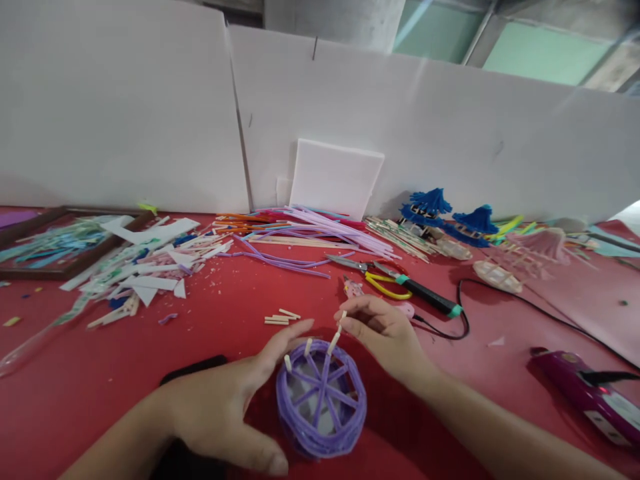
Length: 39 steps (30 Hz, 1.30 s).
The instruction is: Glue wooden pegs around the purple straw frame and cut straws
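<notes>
"Where does the purple wheel (323, 392) sit against the hands on your feed?"

"Between them, on the red table (225, 327), with its spokes facing up at me. From my remote seat I have the left hand (220, 397) along the wheel's left side, thumb and fingers spread well apart: thumb toward the near edge, fingertips by the far rim. Whether any finger actually touches the wheel, I can't tell."

"And the right hand?"

"My view puts the right hand (387, 340) just past the wheel's far right rim. I see thumb and forefinger pinched together on a pale stick (344, 316), right above a peg (334, 343) slanting up from the rim. I can't make out whether stick and peg are one piece."

"Any others on the wheel?"

"Two more pegs (309, 347) stand on the far left part of its rim."

"What do I have around it?"

"Just beyond its far side, a few loose sticks (277, 319); well beyond, a heap of lavender strips (340, 231). Past the wheel to the right, behind the right hand, lie a yellow-handled tool (385, 291) and a black-handled tool (433, 295). Well to its right I see a magenta device (585, 393); to its left, a black object (195, 368) partly hidden by the left hand and forearm."
</notes>
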Each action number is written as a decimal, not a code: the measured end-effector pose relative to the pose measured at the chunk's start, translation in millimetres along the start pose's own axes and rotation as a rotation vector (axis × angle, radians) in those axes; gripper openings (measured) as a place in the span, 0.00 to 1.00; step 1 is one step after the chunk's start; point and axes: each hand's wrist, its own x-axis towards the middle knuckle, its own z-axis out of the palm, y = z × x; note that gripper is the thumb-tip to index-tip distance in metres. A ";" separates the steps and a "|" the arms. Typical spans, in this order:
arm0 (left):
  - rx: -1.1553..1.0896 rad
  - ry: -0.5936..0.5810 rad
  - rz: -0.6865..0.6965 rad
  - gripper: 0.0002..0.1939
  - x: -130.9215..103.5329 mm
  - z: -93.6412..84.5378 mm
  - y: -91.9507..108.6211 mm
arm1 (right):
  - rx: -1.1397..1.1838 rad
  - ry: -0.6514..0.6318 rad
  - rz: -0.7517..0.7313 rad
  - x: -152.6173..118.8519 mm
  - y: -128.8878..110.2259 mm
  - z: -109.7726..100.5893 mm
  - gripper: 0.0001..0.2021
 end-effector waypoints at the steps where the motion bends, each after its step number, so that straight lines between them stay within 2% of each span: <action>1: -0.001 0.009 -0.015 0.54 1.4 0.9 -0.3 | 0.012 0.010 -0.010 0.2 0.1 0.1 0.08; 4: 0.055 0.035 -0.033 0.49 8.5 6.4 -2.3 | 0.044 0.055 -0.020 2.2 0.1 -1.2 0.08; 6: 0.099 0.081 -0.011 0.50 13.8 12.0 -7.0 | 0.052 0.074 -0.014 1.9 0.1 -1.9 0.08; 10: 0.043 0.177 0.085 0.62 19.9 22.2 -18.4 | 0.085 0.080 -0.021 -2.5 -1.2 -0.2 0.07; 12: 0.022 0.178 0.090 0.68 19.3 23.3 -19.9 | 0.089 0.086 -0.026 -4.6 -2.7 1.3 0.07; 15: 0.086 0.169 0.090 0.69 15.9 19.6 -17.5 | 0.096 0.086 -0.030 -5.8 -5.2 2.5 0.06; 20: -0.005 0.067 0.110 0.75 14.0 15.7 -17.8 | 0.093 0.079 -0.082 -5.9 -7.9 2.3 0.04; 26: -0.094 0.100 0.118 0.73 16.3 20.7 -19.6 | -0.071 0.081 -0.210 -11.2 -12.5 7.4 0.03; 32: -0.065 0.093 0.264 0.72 19.9 22.9 -17.0 | -0.228 0.050 -0.358 -12.8 -19.7 13.4 0.04; 36: -0.032 0.113 0.285 0.70 22.3 22.9 -16.3 | -0.340 0.034 -0.494 -10.6 -20.7 14.5 0.06; 39: -0.002 0.127 0.286 0.70 23.2 23.0 -15.4 | -0.364 0.032 -0.506 -9.6 -21.3 15.6 0.05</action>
